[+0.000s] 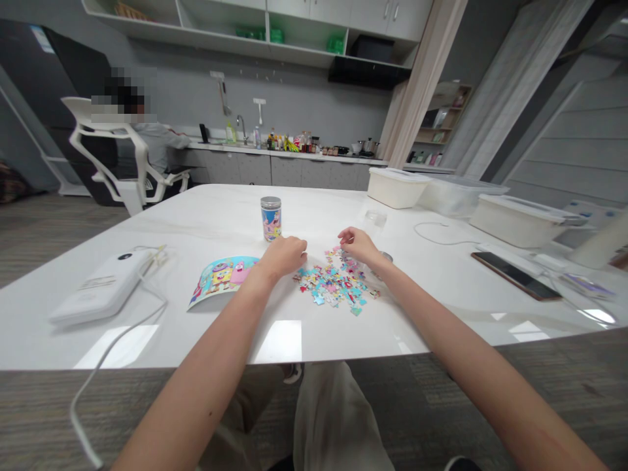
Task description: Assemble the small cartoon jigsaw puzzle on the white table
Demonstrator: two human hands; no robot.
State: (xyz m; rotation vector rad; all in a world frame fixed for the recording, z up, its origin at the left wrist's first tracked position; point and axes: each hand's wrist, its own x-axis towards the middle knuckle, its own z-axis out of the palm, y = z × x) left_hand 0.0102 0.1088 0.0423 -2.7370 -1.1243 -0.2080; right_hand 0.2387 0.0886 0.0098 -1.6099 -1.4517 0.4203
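Note:
Loose jigsaw puzzle pieces, mostly light blue with pink, red and yellow, lie in a flat heap before me. At the heap's upper left edge is my left hand, its fingers curled together; whatever is in them is hidden. My right hand hovers over the upper right of the heap, fingers loosely bent and apart, tips close to some pink pieces. Left of the heap lies a curved cartoon picture sheet, partly covered by my left forearm. Beyond my left hand stands a cartoon-printed can with a silver lid.
A clear jar and a round metal lid are near my right hand. Lidded boxes and a phone lie to the right. A white device with a cable is at left. A person sits beyond.

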